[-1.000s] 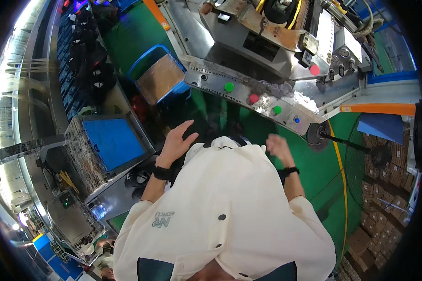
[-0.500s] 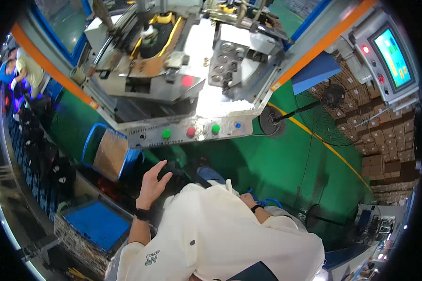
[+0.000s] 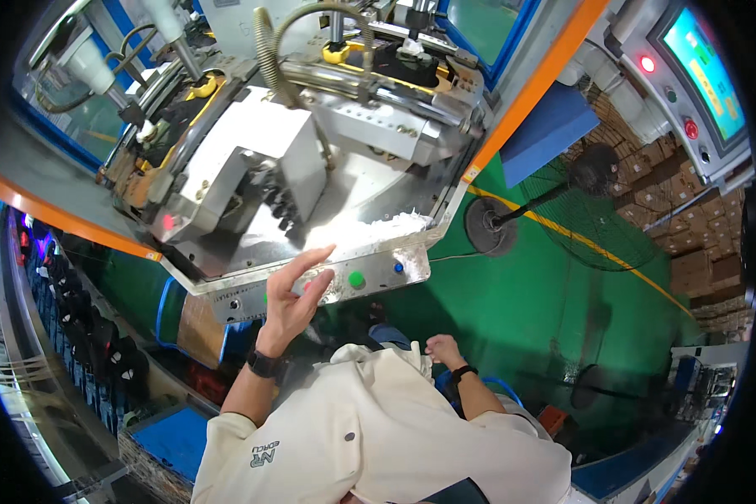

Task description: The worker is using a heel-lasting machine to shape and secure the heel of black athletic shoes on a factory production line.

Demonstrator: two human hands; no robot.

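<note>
My left hand (image 3: pixel 292 304) is raised over the front of the metal control panel (image 3: pixel 412 270), its fingers stretched forward and its thumb apart. It holds nothing. The hand partly covers a red button (image 3: pixel 308 286); whether it touches the panel I cannot tell. To the right of the fingers are a green button (image 3: pixel 356 280) and a small blue button (image 3: pixel 399 268). My right hand (image 3: pixel 444 350) is beside my shirt, fingers curled in, with nothing visible in it. Beyond the panel stands a machine with a white block (image 3: pixel 290 139) and dark clamped pieces in yellow-edged fixtures (image 3: pixel 399 67).
Orange-edged frame posts (image 3: pixel 529 92) flank the machine. A lit screen box (image 3: pixel 701 84) hangs at the right, near a floor fan (image 3: pixel 595 172) and stacked cartons (image 3: pixel 697 269). A conveyor with dark items (image 3: pixel 84 328) runs along the left. A blue-topped box (image 3: pixel 172 441) stands low left.
My left hand has moved up and forward to the panel. My right hand has come away from my side. The machine's fixtures have turned, bringing the white block to the front. The view has shifted.
</note>
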